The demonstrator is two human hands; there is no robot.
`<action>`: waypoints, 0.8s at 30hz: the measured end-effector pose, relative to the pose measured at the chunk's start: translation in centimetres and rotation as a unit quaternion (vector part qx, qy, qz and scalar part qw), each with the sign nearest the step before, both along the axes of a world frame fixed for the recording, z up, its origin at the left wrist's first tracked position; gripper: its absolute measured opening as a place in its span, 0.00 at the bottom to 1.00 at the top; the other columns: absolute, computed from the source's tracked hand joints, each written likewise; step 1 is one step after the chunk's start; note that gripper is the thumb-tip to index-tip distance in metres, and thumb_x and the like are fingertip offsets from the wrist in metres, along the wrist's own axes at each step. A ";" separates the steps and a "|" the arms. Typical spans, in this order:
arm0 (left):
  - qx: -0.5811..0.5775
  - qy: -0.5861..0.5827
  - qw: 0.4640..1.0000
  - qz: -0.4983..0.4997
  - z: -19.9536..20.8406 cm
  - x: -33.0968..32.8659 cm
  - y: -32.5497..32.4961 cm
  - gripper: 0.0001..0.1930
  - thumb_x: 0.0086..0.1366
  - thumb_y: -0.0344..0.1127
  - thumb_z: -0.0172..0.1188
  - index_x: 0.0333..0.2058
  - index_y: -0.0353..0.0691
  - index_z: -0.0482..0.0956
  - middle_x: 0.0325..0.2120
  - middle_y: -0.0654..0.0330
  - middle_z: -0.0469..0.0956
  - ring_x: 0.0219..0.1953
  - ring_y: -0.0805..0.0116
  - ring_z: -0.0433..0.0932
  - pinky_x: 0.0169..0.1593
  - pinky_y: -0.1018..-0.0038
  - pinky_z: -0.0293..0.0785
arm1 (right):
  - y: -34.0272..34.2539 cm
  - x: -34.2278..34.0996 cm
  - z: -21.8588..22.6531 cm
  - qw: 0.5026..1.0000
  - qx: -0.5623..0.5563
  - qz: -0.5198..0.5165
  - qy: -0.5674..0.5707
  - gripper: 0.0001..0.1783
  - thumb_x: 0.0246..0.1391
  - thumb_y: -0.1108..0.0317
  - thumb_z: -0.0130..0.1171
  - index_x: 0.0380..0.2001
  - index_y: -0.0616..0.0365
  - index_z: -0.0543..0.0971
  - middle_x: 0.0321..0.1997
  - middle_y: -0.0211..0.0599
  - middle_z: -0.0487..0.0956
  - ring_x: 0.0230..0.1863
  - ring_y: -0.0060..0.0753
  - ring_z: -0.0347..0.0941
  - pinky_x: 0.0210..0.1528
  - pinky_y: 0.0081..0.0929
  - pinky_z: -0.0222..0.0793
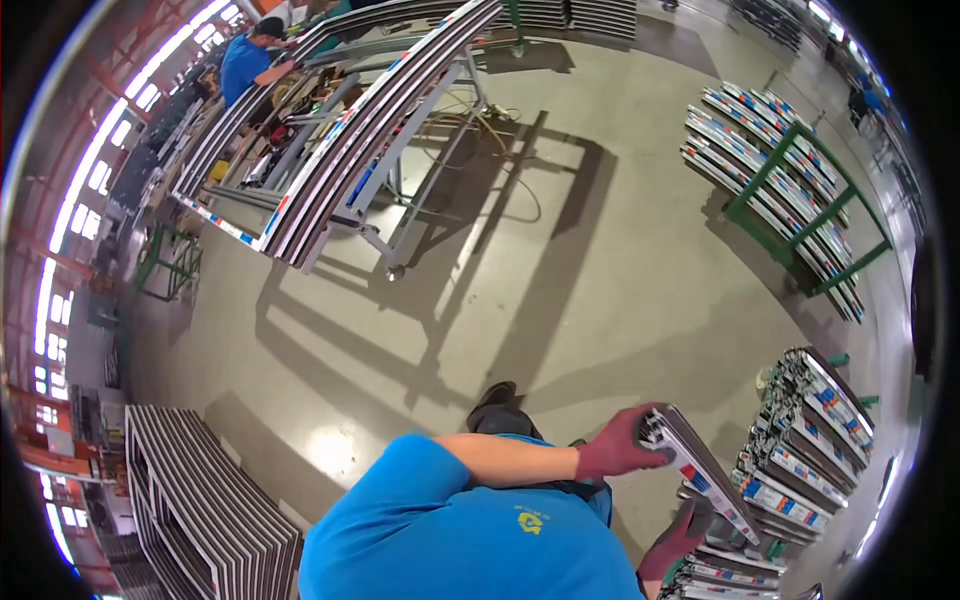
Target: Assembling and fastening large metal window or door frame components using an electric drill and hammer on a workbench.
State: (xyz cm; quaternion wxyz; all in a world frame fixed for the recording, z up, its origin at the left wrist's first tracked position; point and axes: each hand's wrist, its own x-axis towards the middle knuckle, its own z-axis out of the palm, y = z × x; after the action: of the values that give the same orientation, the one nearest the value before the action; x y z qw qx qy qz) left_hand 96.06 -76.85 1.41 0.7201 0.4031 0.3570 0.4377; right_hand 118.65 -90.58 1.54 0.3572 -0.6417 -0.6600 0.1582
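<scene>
My left hand point(622, 446), in a dark red work glove, is wrapped round the upper end of a long profile bar point(703, 470). The bar is dark on one side, with a white printed film strip along the other, and its cut end shows a hollow section. Further down, my right hand point(678, 540), gloved alike, grips the bar from its near side; some of its fingers are hidden. The bar is tilted beside a stack of similar profiles point(800, 440) at my right, just over more of them point(730, 572) lower down.
Ahead left stands a wheeled metal work table point(375, 240) bearing long frames, with a hose on the floor point(540, 200). A person in blue point(245, 65) works behind it. Right, a green rack point(790, 195) holds profiles. A stack of frames point(190, 490) stands at left.
</scene>
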 end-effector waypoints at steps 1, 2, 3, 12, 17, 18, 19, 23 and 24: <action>0.027 -0.019 0.999 0.037 0.4 0.8 -0.5 0.41 0.55 0.32 0.79 0.65 0.34 0.69 0.49 0.56 0.82 0.53 0.69 0.81 0.58 0.67 0.79 | -1.1 3.9 -2.3 0.988 -0.003 -0.130 -0.081 0.40 0.53 0.60 0.71 0.66 0.66 0.70 0.64 0.56 0.73 0.66 0.55 0.70 0.69 0.49 0.66; 0.070 0.059 0.995 0.051 0.4 0.3 -0.5 0.40 0.55 0.34 0.80 0.64 0.33 0.71 0.51 0.55 0.82 0.53 0.67 0.81 0.59 0.66 0.78 | -1.9 8.0 -4.7 0.952 -0.008 -0.257 -0.166 0.48 0.46 0.66 0.76 0.69 0.67 0.67 0.68 0.58 0.70 0.70 0.58 0.66 0.73 0.51 0.62; 0.076 0.140 0.985 0.067 0.0 0.3 -0.9 0.40 0.55 0.37 0.80 0.63 0.33 0.72 0.52 0.55 0.83 0.54 0.66 0.81 0.60 0.66 0.78 | -2.2 12.9 -7.3 0.957 -0.068 -0.192 -0.205 0.47 0.49 0.66 0.74 0.71 0.67 0.66 0.72 0.60 0.67 0.74 0.59 0.60 0.77 0.52 0.55; 0.088 0.073 0.986 0.125 3.8 4.0 -2.2 0.36 0.51 0.35 0.81 0.58 0.31 0.76 0.45 0.57 0.85 0.46 0.71 0.83 0.52 0.70 0.81 | -3.8 37.5 -18.0 0.897 -0.193 -0.153 -0.367 0.31 0.50 0.58 0.71 0.58 0.53 0.79 0.55 0.52 0.82 0.55 0.62 0.78 0.59 0.53 0.74; 0.048 0.057 0.980 0.183 4.5 4.3 -4.5 0.37 0.49 0.34 0.82 0.58 0.32 0.76 0.43 0.58 0.85 0.45 0.73 0.83 0.50 0.71 0.81 | -1.0 35.7 -16.0 0.894 -0.242 -0.111 -0.360 0.27 0.51 0.61 0.70 0.55 0.52 0.80 0.54 0.51 0.82 0.55 0.61 0.79 0.56 0.52 0.76; 0.013 0.046 0.983 0.180 4.7 4.4 -4.7 0.37 0.49 0.34 0.83 0.57 0.32 0.76 0.43 0.58 0.85 0.45 0.73 0.83 0.49 0.71 0.82 | -0.8 35.7 -15.7 0.890 -0.244 -0.096 -0.374 0.26 0.51 0.62 0.69 0.54 0.51 0.80 0.53 0.51 0.82 0.55 0.61 0.79 0.55 0.52 0.76; 0.014 0.039 0.982 0.184 4.8 4.3 -4.8 0.37 0.49 0.34 0.83 0.57 0.32 0.76 0.43 0.58 0.85 0.45 0.73 0.83 0.49 0.71 0.82 | -0.6 35.8 -15.4 0.883 -0.281 -0.103 -0.363 0.25 0.51 0.62 0.69 0.53 0.49 0.80 0.52 0.50 0.83 0.53 0.60 0.79 0.54 0.53 0.77; 0.084 0.082 0.968 0.220 5.3 3.6 -4.5 0.34 0.52 0.29 0.79 0.58 0.30 0.75 0.42 0.60 0.84 0.43 0.76 0.82 0.48 0.74 0.81 | 0.2 33.7 -13.6 0.886 -0.283 -0.086 -0.358 0.23 0.51 0.61 0.68 0.52 0.48 0.81 0.51 0.49 0.83 0.51 0.61 0.80 0.52 0.52 0.77; 0.085 0.084 0.966 0.230 5.4 3.2 -4.3 0.35 0.51 0.30 0.80 0.57 0.30 0.75 0.42 0.60 0.84 0.43 0.75 0.83 0.49 0.73 0.81 | 0.7 33.0 -13.6 0.885 -0.280 -0.080 -0.363 0.23 0.51 0.61 0.68 0.52 0.48 0.81 0.51 0.49 0.83 0.51 0.61 0.80 0.52 0.52 0.77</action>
State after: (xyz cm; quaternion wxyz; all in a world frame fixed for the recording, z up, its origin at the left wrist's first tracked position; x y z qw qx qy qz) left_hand 99.25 -81.14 6.85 0.5308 0.4054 0.4607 0.5845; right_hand 151.63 -89.84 -12.01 -0.0908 -0.7781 -0.6183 0.0638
